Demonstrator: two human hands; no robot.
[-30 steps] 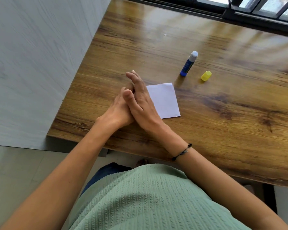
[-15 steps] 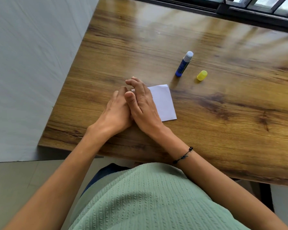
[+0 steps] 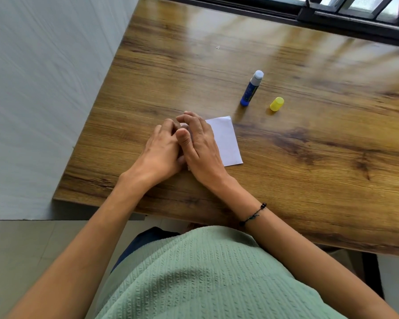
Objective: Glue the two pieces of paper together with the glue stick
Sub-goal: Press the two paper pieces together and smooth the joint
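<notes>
A: What carries it all?
B: A glossy brown wood-grain tabletop [image 3: 309, 180], with a pale grey wall [image 3: 44, 88] along its left edge.
A: And beyond?
B: A dark metal window frame [image 3: 332, 21] at the far edge; pale tiled floor [image 3: 21, 261] below.

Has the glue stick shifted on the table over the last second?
No. The glue stick stands upright, just left of the yellow cap and beyond the paper, as before; only the camera moved.
</notes>
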